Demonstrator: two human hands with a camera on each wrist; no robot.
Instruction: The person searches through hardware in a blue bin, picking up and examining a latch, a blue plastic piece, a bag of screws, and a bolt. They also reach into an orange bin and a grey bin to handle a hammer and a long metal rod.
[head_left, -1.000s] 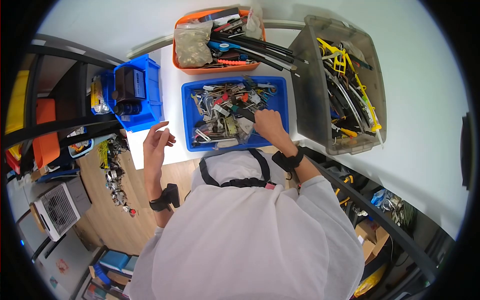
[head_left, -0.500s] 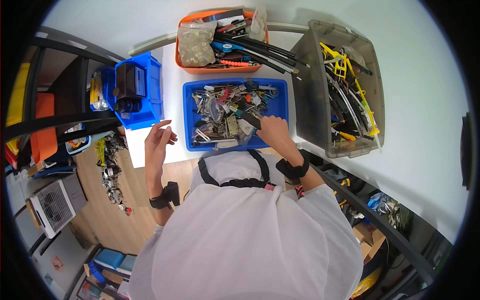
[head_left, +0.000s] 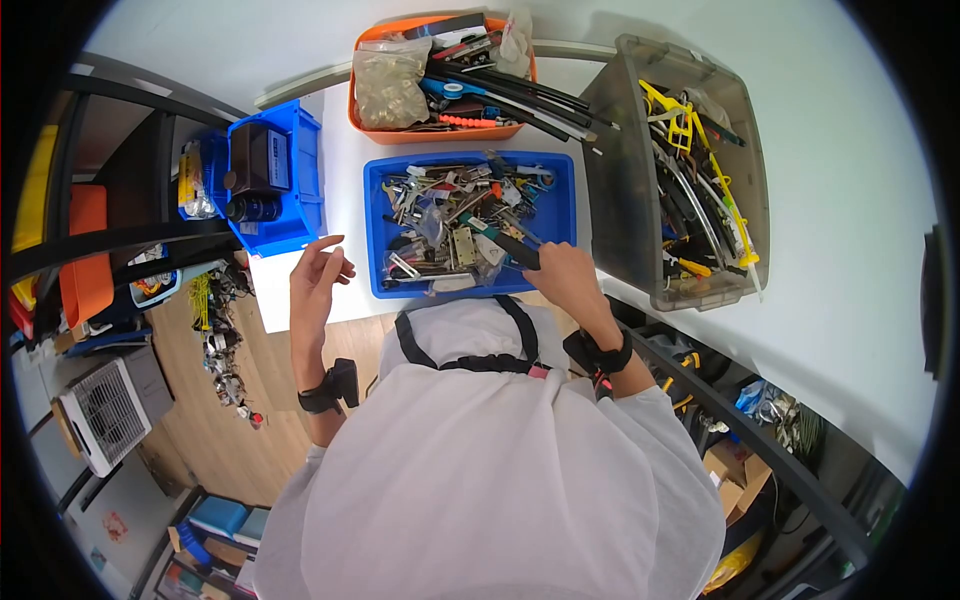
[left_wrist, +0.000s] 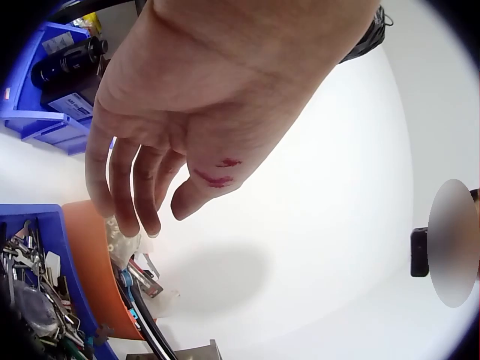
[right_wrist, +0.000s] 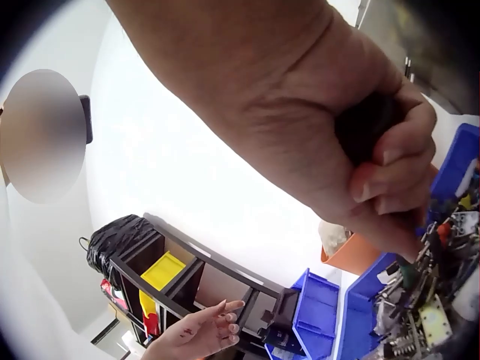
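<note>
My right hand (head_left: 568, 284) grips the black handle (head_left: 516, 249) of a tool, fingers curled round it in the right wrist view. A green part (head_left: 482, 227) shows toward the tool's far end, which is hidden among loose metal parts in a shallow blue tray (head_left: 376, 222). The hand is over the tray's near right corner. Beside the tool lie a yellowish metal plate (head_left: 463, 246) and a clear plastic bag (head_left: 489, 271). My left hand (head_left: 316, 285) hovers left of the tray with loosely bent fingers and holds nothing.
Behind the tray stands a full orange bin (head_left: 440, 135) with black rods jutting out rightward. A tall grey translucent bin (head_left: 620, 170) of tools borders the right side. At the left is a blue bin (head_left: 308, 170) with dark bottles, close to a black shelf frame (head_left: 130, 256).
My right hand has drawn right and toward my body with the black-handled tool. Small parts in the middle of the tray have shifted. My left hand has stayed almost still.
</note>
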